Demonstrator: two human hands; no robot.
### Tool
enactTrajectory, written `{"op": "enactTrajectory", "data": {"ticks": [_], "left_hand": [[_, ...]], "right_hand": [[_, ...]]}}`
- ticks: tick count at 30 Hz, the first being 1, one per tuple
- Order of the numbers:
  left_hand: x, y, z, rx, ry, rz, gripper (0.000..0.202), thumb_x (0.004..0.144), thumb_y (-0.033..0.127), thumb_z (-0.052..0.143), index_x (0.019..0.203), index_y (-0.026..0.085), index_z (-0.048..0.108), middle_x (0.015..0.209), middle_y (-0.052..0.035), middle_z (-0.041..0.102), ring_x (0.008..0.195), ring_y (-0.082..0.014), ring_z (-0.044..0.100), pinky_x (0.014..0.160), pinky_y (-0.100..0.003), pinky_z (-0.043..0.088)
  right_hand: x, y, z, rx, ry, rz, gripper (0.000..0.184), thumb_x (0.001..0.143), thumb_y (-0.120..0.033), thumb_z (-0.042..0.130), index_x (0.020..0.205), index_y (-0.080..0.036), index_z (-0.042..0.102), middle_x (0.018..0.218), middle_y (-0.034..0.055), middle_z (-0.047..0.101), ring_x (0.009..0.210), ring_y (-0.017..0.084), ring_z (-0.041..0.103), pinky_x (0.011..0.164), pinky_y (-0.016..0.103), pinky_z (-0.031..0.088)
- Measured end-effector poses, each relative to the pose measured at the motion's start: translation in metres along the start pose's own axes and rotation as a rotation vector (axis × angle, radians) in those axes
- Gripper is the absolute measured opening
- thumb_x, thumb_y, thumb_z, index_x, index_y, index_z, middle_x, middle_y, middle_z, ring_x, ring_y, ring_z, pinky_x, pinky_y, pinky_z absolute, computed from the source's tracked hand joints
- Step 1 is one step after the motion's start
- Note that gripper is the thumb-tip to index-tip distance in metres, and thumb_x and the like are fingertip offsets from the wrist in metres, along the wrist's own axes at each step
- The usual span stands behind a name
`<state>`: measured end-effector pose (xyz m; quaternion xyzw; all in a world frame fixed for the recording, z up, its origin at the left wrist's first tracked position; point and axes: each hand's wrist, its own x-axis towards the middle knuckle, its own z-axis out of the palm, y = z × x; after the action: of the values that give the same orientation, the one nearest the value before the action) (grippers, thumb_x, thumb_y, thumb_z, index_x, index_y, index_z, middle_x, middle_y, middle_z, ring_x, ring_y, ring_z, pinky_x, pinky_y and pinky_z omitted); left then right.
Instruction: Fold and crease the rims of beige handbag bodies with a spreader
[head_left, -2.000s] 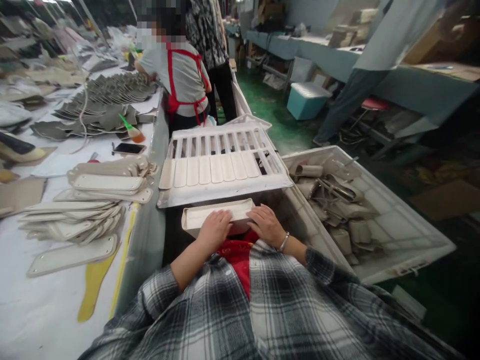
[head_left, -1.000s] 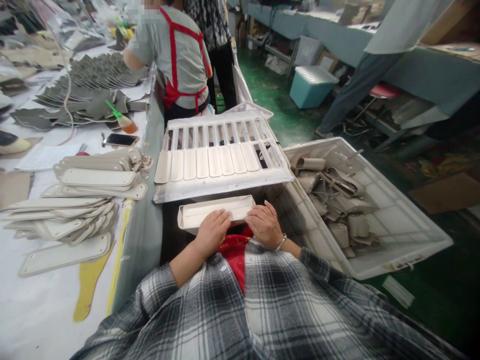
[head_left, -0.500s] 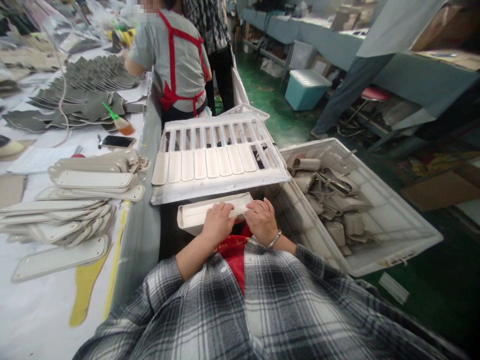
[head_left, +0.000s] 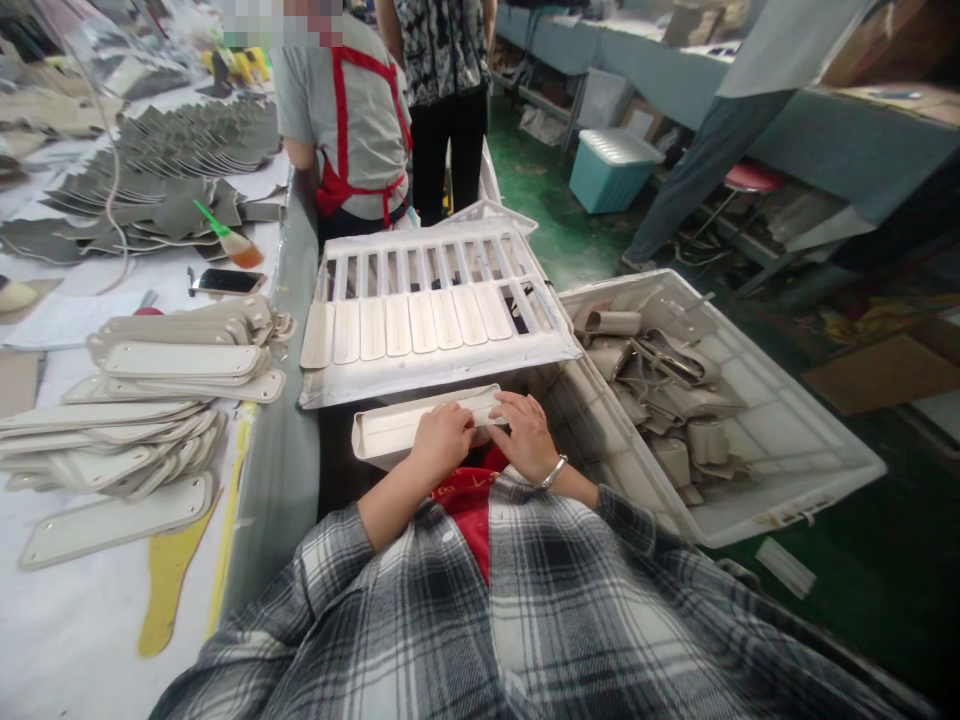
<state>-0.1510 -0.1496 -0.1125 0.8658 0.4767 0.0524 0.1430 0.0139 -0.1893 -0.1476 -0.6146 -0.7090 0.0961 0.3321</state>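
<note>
A long cream piece with raised walls, like a shallow tray (head_left: 390,428), is held in front of my body. My left hand (head_left: 444,440) is closed over its near wall at the middle, fingertips inside. My right hand (head_left: 527,435) grips its right end, fingers bent over the rim and thumb on the near side. Just beyond lies a white slatted rack (head_left: 442,370) with a row of flat cream rounded strips (head_left: 401,325) on it. My palms and the underside of the piece are hidden.
Stacked cream strips with holes (head_left: 180,360) and a yellow spatula-like tool (head_left: 169,580) lie on the left table. A phone (head_left: 226,281) and a green-tipped bottle (head_left: 238,246) are farther back. At right stands a white crate (head_left: 802,470) of beige pieces. A person in a red-strapped apron (head_left: 367,130) stands ahead.
My right hand's fingers have shifted and spread slightly at the tray-like piece's right end. My left hand stays on the near wall. The person ahead has moved a little right.
</note>
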Motion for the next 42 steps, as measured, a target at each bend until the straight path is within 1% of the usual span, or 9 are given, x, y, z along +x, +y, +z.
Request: {"op": "enactTrajectory", "data": {"ticks": [4,10,21,23,27,31,34,38,42], "left_hand": [[0.0,-0.001,-0.001,-0.031,-0.017,0.0,0.013,0.084,0.026,0.053,0.079,0.019,0.063,0.085,-0.0034,0.061,0.084,-0.0182,0.056,0.074,-0.03,0.042],[-0.003,-0.004,-0.001,-0.064,-0.03,0.027,0.013,0.084,0.026,0.054,0.079,0.018,0.063,0.088,-0.0044,0.061,0.086,-0.0194,0.055,0.078,-0.032,0.043],[0.003,0.01,-0.007,0.107,-0.056,-0.015,0.017,0.086,0.024,0.048,0.086,0.018,0.063,0.096,-0.0094,0.059,0.091,-0.0245,0.055,0.074,-0.037,0.044],[0.005,0.011,-0.01,0.129,-0.036,-0.024,0.016,0.085,0.024,0.049,0.085,0.018,0.064,0.099,-0.011,0.059,0.096,-0.0271,0.054,0.076,-0.04,0.044],[0.011,0.006,-0.012,0.082,-0.128,-0.031,0.015,0.084,0.027,0.051,0.084,0.017,0.063,0.092,-0.0107,0.063,0.091,-0.0262,0.057,0.075,-0.038,0.045],[0.014,-0.001,-0.012,0.025,-0.178,-0.026,0.015,0.083,0.027,0.051,0.081,0.019,0.063,0.089,-0.0069,0.066,0.085,-0.0215,0.06,0.073,-0.032,0.045],[0.015,-0.004,-0.011,0.011,-0.183,-0.024,0.015,0.082,0.027,0.051,0.082,0.019,0.063,0.089,-0.0073,0.067,0.085,-0.0216,0.061,0.072,-0.031,0.045],[0.015,-0.004,-0.011,-0.006,-0.182,-0.043,0.018,0.084,0.028,0.048,0.084,0.018,0.063,0.089,-0.0079,0.067,0.084,-0.0206,0.061,0.072,-0.03,0.045],[0.015,-0.002,-0.012,0.001,-0.186,-0.038,0.016,0.084,0.027,0.049,0.083,0.018,0.063,0.088,-0.0074,0.067,0.084,-0.0201,0.061,0.072,-0.029,0.045]], "right_hand": [[0.003,0.003,-0.004,0.037,-0.08,-0.031,0.012,0.083,-0.024,0.056,0.075,-0.021,0.064,0.111,0.0071,0.063,0.108,0.022,0.054,0.103,0.047,0.028],[0.007,0.013,-0.011,0.073,-0.181,-0.099,0.011,0.084,-0.025,0.057,0.077,-0.02,0.065,0.111,0.007,0.063,0.112,0.022,0.051,0.102,0.045,0.03],[0.016,0.006,-0.007,-0.035,-0.182,-0.079,0.009,0.079,-0.019,0.058,0.073,-0.022,0.063,0.112,0.005,0.062,0.115,0.025,0.047,0.102,0.046,0.03],[0.014,0.005,-0.007,-0.069,-0.119,-0.027,0.004,0.079,-0.023,0.06,0.08,-0.02,0.061,0.113,0.0084,0.061,0.111,0.025,0.049,0.099,0.044,0.034],[0.007,0.005,-0.009,-0.144,-0.017,0.163,0.028,0.074,-0.043,0.065,0.083,-0.018,0.056,0.085,0.0091,0.061,0.083,0.023,0.056,0.073,0.035,0.044],[0.004,0.007,-0.01,-0.053,-0.284,0.321,0.037,0.081,-0.047,0.056,0.057,-0.019,0.052,0.056,0.0009,0.055,0.054,0.014,0.05,0.052,0.026,0.035],[0.006,0.005,-0.01,0.207,-0.43,0.498,0.044,0.084,-0.046,0.051,0.051,-0.017,0.054,0.045,-0.0009,0.05,0.042,0.009,0.045,0.044,0.023,0.031],[0.01,-0.001,-0.009,0.556,-0.482,0.786,0.036,0.084,-0.039,0.054,0.056,-0.015,0.058,0.04,-0.0026,0.051,0.032,0.007,0.043,0.035,0.02,0.031],[0.011,-0.005,-0.007,0.602,-0.512,0.827,0.035,0.083,-0.035,0.057,0.055,-0.014,0.058,0.039,-0.0025,0.052,0.032,0.007,0.044,0.032,0.018,0.029]]}}
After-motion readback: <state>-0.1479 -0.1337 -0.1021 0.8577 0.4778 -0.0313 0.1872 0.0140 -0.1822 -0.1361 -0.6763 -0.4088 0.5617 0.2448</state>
